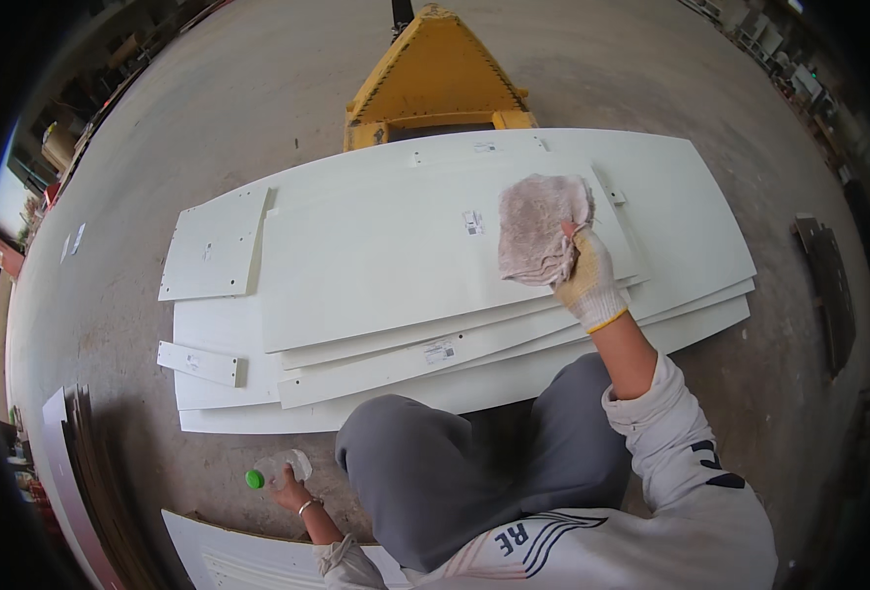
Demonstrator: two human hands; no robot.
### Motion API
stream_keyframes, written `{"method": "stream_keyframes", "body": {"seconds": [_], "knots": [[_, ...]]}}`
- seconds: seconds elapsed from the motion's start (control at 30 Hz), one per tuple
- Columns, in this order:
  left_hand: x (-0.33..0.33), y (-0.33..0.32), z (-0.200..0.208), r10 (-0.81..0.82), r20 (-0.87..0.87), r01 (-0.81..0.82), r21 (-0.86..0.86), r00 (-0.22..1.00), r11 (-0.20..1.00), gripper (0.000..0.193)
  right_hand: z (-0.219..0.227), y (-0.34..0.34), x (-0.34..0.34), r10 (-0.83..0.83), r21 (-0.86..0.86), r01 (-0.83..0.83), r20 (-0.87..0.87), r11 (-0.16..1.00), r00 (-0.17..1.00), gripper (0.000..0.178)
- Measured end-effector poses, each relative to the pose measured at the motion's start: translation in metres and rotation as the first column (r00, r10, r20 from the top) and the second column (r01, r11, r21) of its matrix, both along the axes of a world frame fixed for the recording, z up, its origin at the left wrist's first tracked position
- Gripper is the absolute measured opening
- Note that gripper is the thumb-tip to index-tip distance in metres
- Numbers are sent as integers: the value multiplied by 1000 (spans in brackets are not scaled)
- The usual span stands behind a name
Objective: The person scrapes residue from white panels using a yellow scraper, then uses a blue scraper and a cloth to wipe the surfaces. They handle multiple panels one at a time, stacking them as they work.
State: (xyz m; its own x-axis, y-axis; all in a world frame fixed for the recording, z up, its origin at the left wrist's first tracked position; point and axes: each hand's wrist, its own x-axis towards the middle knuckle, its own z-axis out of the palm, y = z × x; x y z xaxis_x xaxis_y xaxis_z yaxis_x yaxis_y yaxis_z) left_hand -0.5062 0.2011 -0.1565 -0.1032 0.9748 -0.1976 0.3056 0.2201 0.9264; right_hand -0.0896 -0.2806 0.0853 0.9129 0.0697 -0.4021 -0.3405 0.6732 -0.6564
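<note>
My right hand (587,275), in a pale knit glove with a yellow cuff, grips a worn pinkish cloth (538,226). The cloth hangs over the right part of the top white panel (376,256); whether it touches the surface I cannot tell. That panel tops a loose stack of white boards, some with drilled holes and stickers. Low at the left, my bare left hand (290,492) is wrapped round a clear plastic bottle (295,462) with a green cap (254,479). The bottle is tilted, its cap pointing left, beside my knee.
A yellow pallet jack (440,74) stands at the stack's far side. A smaller white board (214,246) and a short strip (199,364) lie on the left end. More panels (86,492) lean at lower left; dark boards (826,290) lie on the floor at right.
</note>
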Motion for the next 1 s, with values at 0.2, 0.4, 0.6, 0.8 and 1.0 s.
{"method": "stream_keyframes", "body": {"seconds": [0.2,0.4,0.6,0.8,1.0], "knots": [[-38,-2,-65,-12,-47,9,-60,999,998,65,-56,-140,-22,20,-962,205,212,182,977,49],[-41,-18,-54,-26,-180,-52,-417,983,907,36,-100,-116,-8,158,-738,-87,-255,-669,954,67],[109,-102,90,-745,-222,777,167,629,607,21,-95,-143,112,17,-730,-166,-237,-663,971,68],[296,-149,157,-695,-715,914,328,76,-239,74,-87,-118,248,46,-782,-165,-240,-601,970,69],[300,-153,118,-597,-800,935,250,52,-253,75,-96,-32,258,362,-744,67,-243,-665,900,69]]}}
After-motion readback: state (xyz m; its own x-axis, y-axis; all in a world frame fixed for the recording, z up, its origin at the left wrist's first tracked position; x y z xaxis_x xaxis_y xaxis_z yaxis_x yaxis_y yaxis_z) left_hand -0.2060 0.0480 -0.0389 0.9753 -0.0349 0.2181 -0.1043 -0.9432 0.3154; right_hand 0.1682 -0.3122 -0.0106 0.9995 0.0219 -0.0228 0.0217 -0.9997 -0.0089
